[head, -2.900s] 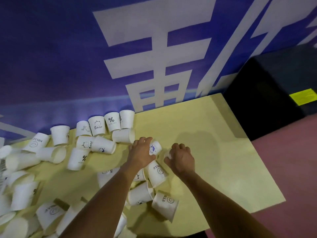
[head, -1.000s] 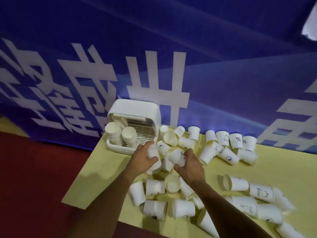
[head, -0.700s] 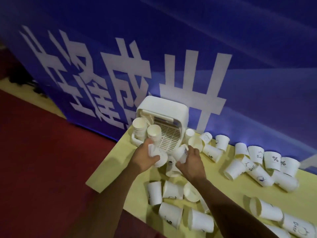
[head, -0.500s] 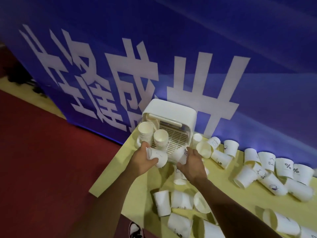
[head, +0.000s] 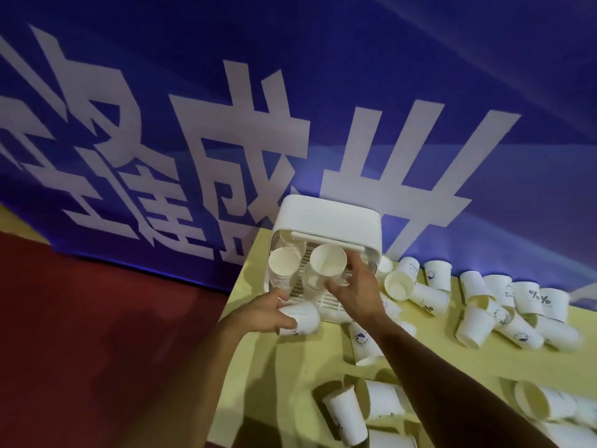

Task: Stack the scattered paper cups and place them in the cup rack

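Note:
A white cup rack (head: 326, 218) stands at the table's far left corner, with a tall stack of cups (head: 283, 268) inside on its left. My right hand (head: 355, 294) holds a white paper cup (head: 329, 260) at the rack's mouth, its open end facing me, above a second, lower stack (head: 310, 281). My left hand (head: 265, 313) grips another paper cup (head: 300, 319) lying sideways just in front of the rack's base. Several more white cups lie scattered over the yellow table (head: 290, 367), to the right (head: 475, 324) and near me (head: 347, 415).
A blue banner (head: 226, 124) with large white characters hangs right behind the rack and table. Red floor (head: 97, 334) lies to the left, past the table's left edge. Tipped cups crowd the right side and the near edge.
My right hand has lifted its cup up to the rack opening over the lower stack. My left hand has dropped with its cup to the rack's front base. The view has closed in.

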Demonstrator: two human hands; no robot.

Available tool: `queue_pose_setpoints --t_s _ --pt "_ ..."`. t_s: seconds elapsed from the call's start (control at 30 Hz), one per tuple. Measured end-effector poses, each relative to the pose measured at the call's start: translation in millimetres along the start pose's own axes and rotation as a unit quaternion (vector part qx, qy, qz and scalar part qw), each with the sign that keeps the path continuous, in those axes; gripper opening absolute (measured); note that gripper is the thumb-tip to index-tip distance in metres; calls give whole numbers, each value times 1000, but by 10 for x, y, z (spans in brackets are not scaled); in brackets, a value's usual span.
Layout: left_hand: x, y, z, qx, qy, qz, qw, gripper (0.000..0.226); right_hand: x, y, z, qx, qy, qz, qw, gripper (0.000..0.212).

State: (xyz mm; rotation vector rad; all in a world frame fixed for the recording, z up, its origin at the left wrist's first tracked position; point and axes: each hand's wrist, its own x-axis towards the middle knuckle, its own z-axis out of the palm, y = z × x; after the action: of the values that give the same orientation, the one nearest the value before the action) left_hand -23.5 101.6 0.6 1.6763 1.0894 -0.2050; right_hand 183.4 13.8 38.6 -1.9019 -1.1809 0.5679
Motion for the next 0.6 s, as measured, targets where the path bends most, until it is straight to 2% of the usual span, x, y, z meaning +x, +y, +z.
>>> queue_pose_setpoints --t_s 0.07,0.17,0.27,0.6 --pt "59 -16 -38 6 -30 5 1000 72 38 -17 77 13 -1 8 1000 65" --pt "146 -33 -75 41 -51 18 998 53 80 -29 199 20 6 33 999 66" --pt "198 -65 -115 53 -67 19 996 49 110 -15 296 16 10 60 998 64" --pt "245 -184 -133 36 -43 19 998 72 73 146 315 -25 -16 78 997 68"
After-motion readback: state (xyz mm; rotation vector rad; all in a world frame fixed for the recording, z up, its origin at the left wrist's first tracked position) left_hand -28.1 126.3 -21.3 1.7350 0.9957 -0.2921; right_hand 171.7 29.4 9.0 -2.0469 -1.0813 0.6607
